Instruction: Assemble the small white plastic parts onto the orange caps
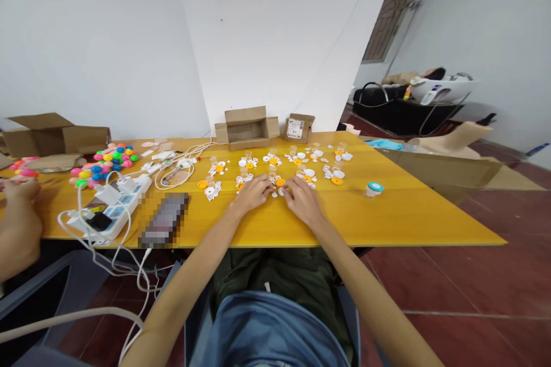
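My left hand (253, 192) and my right hand (301, 198) rest close together on the yellow table (408, 212), fingers curled inward over small white pieces (279, 191) lying between them. What the fingertips grip is too small to make out. Just beyond my hands lie several white discs (213, 189), orange-yellow round caps (337, 180) and little clear cups (272, 171), scattered across the middle of the table. A small jar with a teal lid (373, 188) stands alone to the right of my right hand.
An open cardboard box (246, 126) and a smaller box (298, 127) stand at the far edge. At left are a white power strip (120, 203) with cables, a dark phone (166, 221), colourful balls (107, 163), more boxes (55, 135), and another person's hand (19, 189).
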`<action>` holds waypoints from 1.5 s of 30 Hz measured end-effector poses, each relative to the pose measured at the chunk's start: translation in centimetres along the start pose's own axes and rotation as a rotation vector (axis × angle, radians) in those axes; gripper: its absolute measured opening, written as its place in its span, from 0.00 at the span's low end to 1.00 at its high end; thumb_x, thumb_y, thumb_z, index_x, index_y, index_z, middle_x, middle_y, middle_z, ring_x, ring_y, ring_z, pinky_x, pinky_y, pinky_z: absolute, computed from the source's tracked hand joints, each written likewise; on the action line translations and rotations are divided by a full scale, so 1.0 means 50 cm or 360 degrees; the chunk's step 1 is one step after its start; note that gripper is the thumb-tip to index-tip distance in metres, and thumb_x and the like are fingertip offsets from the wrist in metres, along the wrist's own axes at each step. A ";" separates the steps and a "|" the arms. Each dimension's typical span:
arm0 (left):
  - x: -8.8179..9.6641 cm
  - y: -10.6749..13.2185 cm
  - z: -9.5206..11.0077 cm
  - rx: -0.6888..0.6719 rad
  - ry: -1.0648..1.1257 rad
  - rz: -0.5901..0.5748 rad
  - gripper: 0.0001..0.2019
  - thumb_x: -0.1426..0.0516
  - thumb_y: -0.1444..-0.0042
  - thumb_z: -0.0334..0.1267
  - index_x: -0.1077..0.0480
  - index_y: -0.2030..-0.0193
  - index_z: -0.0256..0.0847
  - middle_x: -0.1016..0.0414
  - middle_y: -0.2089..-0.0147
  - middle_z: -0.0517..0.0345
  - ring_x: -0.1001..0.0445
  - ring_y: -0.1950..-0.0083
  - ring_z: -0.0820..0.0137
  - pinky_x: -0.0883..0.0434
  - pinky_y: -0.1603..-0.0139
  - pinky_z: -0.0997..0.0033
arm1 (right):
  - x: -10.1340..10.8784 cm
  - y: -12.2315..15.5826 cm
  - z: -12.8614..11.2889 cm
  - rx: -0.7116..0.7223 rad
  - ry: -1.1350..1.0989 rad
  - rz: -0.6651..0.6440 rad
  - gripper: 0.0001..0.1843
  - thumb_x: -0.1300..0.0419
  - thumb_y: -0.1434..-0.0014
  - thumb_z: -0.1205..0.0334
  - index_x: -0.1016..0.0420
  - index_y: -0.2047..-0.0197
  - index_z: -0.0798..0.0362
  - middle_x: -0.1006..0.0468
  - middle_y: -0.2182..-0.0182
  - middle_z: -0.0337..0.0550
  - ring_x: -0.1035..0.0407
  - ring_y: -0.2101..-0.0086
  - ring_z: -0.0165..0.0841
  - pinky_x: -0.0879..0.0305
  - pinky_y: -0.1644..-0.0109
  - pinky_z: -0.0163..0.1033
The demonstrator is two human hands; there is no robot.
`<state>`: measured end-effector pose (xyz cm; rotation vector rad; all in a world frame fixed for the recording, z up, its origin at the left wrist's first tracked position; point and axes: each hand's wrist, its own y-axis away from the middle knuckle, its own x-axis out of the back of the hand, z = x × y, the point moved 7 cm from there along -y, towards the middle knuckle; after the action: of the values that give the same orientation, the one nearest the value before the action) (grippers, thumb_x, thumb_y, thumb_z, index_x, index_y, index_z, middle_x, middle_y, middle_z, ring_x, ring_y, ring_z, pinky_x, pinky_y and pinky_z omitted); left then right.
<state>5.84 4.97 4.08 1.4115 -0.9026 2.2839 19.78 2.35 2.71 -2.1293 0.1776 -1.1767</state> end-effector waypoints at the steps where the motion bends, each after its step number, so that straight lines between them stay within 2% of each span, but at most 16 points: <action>1: 0.000 0.000 0.000 -0.0014 -0.0001 0.0009 0.09 0.44 0.35 0.30 0.22 0.60 0.43 0.24 0.58 0.54 0.24 0.51 0.64 0.28 0.48 0.66 | 0.001 0.000 -0.006 0.0048 -0.0015 0.0000 0.10 0.45 0.34 0.66 0.24 0.63 0.46 0.23 0.63 0.47 0.29 0.59 0.44 0.31 0.52 0.47; 7: -0.001 0.001 0.003 -0.0063 -0.0030 0.0026 0.09 0.45 0.34 0.29 0.23 0.60 0.42 0.25 0.59 0.54 0.25 0.52 0.64 0.28 0.51 0.67 | 0.005 0.004 -0.045 0.0309 -0.0045 -0.0037 0.10 0.45 0.33 0.66 0.23 0.63 0.47 0.21 0.59 0.47 0.28 0.57 0.42 0.30 0.50 0.47; 12: -0.001 0.000 0.006 -0.0073 -0.0054 0.0018 0.08 0.45 0.33 0.31 0.23 0.59 0.42 0.26 0.59 0.55 0.25 0.53 0.65 0.28 0.52 0.69 | -0.001 0.007 -0.050 0.0350 0.0005 -0.0096 0.10 0.44 0.32 0.65 0.20 0.60 0.47 0.21 0.55 0.48 0.28 0.54 0.42 0.30 0.48 0.48; 20: -0.003 0.000 0.005 -0.0057 -0.0021 0.0018 0.09 0.46 0.33 0.31 0.24 0.59 0.43 0.25 0.58 0.55 0.25 0.52 0.65 0.28 0.52 0.68 | -0.008 0.009 -0.043 0.0314 0.0065 -0.0142 0.11 0.44 0.32 0.64 0.18 0.58 0.47 0.22 0.53 0.49 0.28 0.53 0.43 0.30 0.46 0.49; 25: 0.005 -0.003 -0.005 0.0004 0.0062 0.0140 0.10 0.46 0.36 0.28 0.25 0.56 0.44 0.24 0.56 0.55 0.24 0.51 0.64 0.27 0.48 0.66 | -0.009 0.006 -0.037 0.0267 0.0075 -0.0118 0.11 0.44 0.34 0.66 0.20 0.59 0.47 0.22 0.54 0.49 0.28 0.53 0.42 0.30 0.47 0.49; 33: 0.013 -0.003 -0.028 0.0133 0.0132 0.0348 0.16 0.48 0.41 0.22 0.28 0.51 0.44 0.25 0.50 0.52 0.24 0.48 0.62 0.26 0.42 0.59 | 0.001 -0.002 -0.007 -0.0039 0.0091 -0.0017 0.10 0.45 0.36 0.69 0.24 0.63 0.48 0.22 0.59 0.48 0.28 0.56 0.43 0.29 0.50 0.46; 38: 0.002 0.001 -0.032 0.0168 0.0107 0.0295 0.18 0.47 0.41 0.22 0.30 0.48 0.44 0.25 0.47 0.50 0.25 0.44 0.59 0.27 0.40 0.57 | -0.006 0.000 0.004 -0.0142 0.0122 -0.0085 0.09 0.45 0.36 0.69 0.24 0.63 0.48 0.23 0.58 0.47 0.27 0.57 0.41 0.30 0.52 0.43; 45: -0.013 0.001 -0.035 0.0185 0.0085 0.0192 0.18 0.47 0.40 0.24 0.31 0.46 0.45 0.24 0.46 0.51 0.25 0.42 0.59 0.27 0.39 0.56 | -0.013 0.000 0.003 -0.0142 0.0116 -0.0183 0.10 0.45 0.34 0.69 0.24 0.63 0.49 0.22 0.59 0.46 0.27 0.57 0.39 0.31 0.51 0.40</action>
<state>4.89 6.12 2.92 1.3694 -0.8738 2.4880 19.54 2.72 2.22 -2.2002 0.1445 -1.3370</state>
